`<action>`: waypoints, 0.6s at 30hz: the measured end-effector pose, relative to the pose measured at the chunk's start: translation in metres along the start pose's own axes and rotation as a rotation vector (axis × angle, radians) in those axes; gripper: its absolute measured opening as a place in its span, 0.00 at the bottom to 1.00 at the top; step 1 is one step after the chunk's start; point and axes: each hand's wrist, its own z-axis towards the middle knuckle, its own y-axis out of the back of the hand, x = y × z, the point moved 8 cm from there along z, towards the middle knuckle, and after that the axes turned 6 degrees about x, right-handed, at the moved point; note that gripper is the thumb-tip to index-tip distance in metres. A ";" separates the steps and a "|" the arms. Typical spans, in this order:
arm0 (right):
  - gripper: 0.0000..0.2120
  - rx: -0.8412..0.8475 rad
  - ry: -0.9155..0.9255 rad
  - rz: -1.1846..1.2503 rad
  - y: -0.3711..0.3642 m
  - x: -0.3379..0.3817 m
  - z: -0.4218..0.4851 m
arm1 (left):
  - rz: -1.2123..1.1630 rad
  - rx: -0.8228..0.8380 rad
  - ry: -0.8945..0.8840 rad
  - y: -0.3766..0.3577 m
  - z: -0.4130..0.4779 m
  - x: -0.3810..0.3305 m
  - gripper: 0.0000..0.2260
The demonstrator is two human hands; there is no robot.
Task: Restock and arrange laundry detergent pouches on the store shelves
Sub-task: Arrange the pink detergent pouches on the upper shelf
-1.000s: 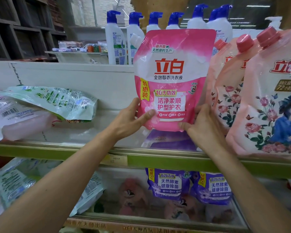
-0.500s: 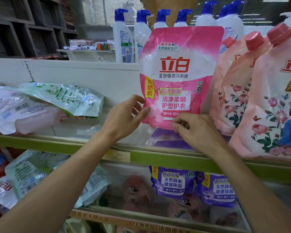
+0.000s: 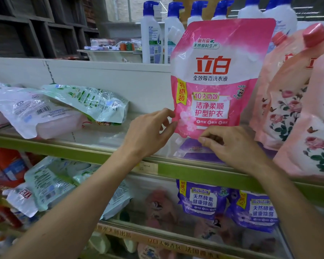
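A glossy pink-and-white plastic detergent pouch stands upright on the green-edged store shelf above a flat purple pouch, the left hand pinching its lower left edge and the right hand pinching its bottom edge with curled fingers.

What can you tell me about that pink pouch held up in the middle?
The pink pouch is glossy plastic, pink and white, with red Chinese lettering and a yellow side tag. It is upright on the shelf, its bottom edge over a purple pouch lying flat. The left hand pinches its lower left edge, the right hand its bottom.
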 end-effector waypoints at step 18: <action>0.05 -0.088 0.111 0.177 -0.046 0.089 0.000 | -0.639 -0.076 0.000 0.021 -0.039 0.017 0.07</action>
